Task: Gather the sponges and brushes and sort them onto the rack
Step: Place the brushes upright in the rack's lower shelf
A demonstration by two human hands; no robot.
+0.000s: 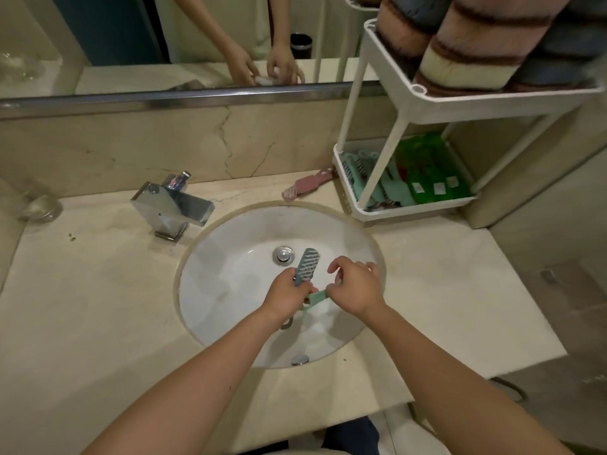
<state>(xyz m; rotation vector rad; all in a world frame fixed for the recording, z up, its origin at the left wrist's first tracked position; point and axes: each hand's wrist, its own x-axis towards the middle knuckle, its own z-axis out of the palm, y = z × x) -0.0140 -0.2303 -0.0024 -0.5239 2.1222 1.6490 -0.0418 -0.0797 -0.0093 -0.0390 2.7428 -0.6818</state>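
**A:** Start closest in. What do the hands have?

**B:** Both are over the white round sink basin [230,257]. The left hand [285,295] has its fingers curled round a teal plastic scrubbing brush [307,266], gripping it low. The pale bristled head stands clear above the knuckles. The right hand [356,287] pinches the end of a teal strip of handle [317,296] that runs across between the two hands, and its other fingers are loosely bent.

**A:** Is that the same brush or a second one?

**B:** I cannot tell, because the left hand covers the place where they would join.

**A:** Which way does the brush lie?

**B:** Its long axis runs away from the person, head far and tipped slightly right, towards the back wall.

**A:** And where's the target?

**B:** Further back and to the right, the white two-tier plastic rack [410,211] stands on the counter just past the basin's rim. Its lower tray holds teal brushes [394,188] beside green sponges [430,172]. Rolled striped towels [466,54] fill the upper tray.

**A:** So which hand goes?

**B:** I'd say the right, since it is on the rack's side and nearer. The brush would go in under the upper tier, next to the other teal ones.

**A:** Anything left out?

**B:** A pink plastic brush [307,186] lies on the counter, just left of the rack, against the wall.
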